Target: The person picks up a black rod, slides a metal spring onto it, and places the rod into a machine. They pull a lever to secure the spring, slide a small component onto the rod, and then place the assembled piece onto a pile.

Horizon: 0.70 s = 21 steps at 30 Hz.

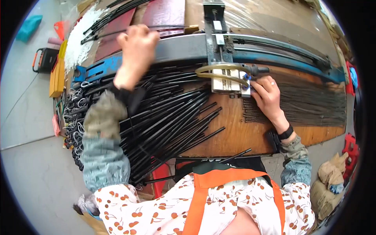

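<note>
Perhaps for alignment, my right hand (pixel 268 94) curls beside the metal block (pixel 219 84); my left hand (pixel 138 47) curls near a rod (pixel 170 26), grips unclear.

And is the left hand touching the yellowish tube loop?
Apart. The head view shows a bare stretch of grey metal beam between the left hand and the nearest bend of the yellowish tube loop.

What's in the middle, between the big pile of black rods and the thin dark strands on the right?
In the head view, brown wooden tabletop shows between the black rods and the thin dark strands.
</note>
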### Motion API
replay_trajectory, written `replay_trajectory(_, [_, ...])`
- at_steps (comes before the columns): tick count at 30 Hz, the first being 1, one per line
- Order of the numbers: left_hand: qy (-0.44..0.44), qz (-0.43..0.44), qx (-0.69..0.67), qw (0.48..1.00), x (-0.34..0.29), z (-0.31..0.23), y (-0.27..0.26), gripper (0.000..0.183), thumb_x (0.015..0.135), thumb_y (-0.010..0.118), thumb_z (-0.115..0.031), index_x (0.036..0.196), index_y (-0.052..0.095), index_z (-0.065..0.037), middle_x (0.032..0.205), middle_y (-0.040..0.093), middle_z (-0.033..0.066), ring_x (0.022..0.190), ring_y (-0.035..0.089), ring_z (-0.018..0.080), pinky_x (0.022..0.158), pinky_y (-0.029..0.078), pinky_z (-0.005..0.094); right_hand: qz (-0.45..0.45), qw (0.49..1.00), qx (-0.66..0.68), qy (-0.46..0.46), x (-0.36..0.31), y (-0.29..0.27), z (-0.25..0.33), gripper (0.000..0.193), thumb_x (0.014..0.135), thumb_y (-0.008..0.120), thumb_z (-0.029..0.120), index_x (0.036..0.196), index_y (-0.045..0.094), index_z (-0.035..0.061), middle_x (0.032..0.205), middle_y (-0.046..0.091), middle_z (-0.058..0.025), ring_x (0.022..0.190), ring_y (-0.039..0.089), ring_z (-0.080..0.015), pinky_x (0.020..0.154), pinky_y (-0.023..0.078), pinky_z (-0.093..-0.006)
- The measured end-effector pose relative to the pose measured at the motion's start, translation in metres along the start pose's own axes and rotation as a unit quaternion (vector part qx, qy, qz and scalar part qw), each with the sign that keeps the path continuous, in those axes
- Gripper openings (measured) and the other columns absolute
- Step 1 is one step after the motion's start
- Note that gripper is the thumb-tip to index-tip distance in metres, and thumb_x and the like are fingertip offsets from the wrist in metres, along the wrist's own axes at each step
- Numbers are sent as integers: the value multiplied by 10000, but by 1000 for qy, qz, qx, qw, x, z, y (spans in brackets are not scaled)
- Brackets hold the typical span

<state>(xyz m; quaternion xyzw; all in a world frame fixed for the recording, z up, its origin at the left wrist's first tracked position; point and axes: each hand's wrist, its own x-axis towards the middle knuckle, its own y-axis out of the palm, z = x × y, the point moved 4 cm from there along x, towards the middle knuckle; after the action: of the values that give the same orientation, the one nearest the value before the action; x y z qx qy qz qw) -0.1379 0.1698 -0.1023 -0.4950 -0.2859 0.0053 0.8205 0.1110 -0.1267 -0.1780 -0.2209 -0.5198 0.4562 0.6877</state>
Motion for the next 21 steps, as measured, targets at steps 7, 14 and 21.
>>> replay_trajectory(7, [-62,167,-120,977,-99,-120,-55,238,839,711,-340,825,609,-126,867,559,35,922,533,237,828,370,412,70,993,54,78,4,-8,-7,204,789,599,-83,986,640,-52,975,593,-177,951,580,-373,852,478,-405])
replay_trajectory(14, [-26,63,-157,985,-103,-109,-72,192,904,667,-298,865,587,-128,777,558,29,769,582,213,702,430,353,106,957,158,218,7,-22,21,127,875,703,74,965,696,-15,784,616,-114,694,545,-301,703,487,-376])
replay_trajectory(21, [11,175,-306,936,-72,-162,-89,201,952,648,-296,893,571,-121,691,561,94,595,639,300,455,499,427,200,962,183,27,18,-16,44,207,865,750,257,960,747,73,810,678,-138,757,665,-339,661,528,-401])
